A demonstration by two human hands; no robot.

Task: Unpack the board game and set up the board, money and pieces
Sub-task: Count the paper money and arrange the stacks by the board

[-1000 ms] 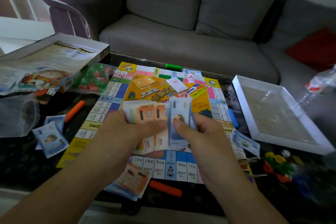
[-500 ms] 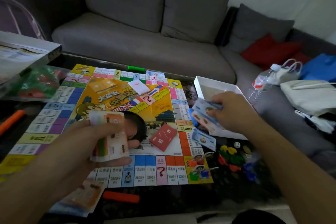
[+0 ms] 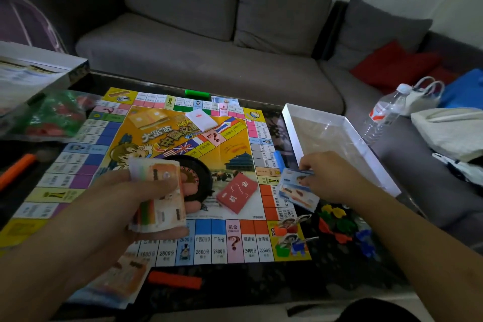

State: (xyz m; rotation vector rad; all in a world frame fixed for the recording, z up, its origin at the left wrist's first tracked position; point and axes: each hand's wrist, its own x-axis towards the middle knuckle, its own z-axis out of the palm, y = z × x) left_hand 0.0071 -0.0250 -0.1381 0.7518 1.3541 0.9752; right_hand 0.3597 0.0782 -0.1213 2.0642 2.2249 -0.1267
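Board [image 3: 230,154] spread flat on dark bench [image 3: 261,285], before grey sofa [image 3: 209,60]. Left hand [image 3: 109,217] raised over board's near left part, grip curled round thick wad of notes [image 3: 156,196], orange on top, thumb across the face. Right hand [image 3: 332,175] low at board's right edge, grip pinching a few blue notes [image 3: 296,188] just over the bench, beside white box tray [image 3: 290,125]. Red card deck [image 3: 237,191] lying tilted on board centre; white deck [image 3: 200,119] farther back. Black spinner [image 3: 201,172] partly hidden behind the wad. Standing pawns [image 3: 290,239] on near right corner square; coloured plastic pieces [image 3: 339,225] heaped on bench just right of them. More notes [image 3: 122,277] on bench at near left, orange bar [image 3: 175,278] beside them. Bag of green and red pieces [image 3: 52,117] at far left, box lid [image 3: 31,73] behind it. Bottle [image 3: 384,110] lying on sofa.
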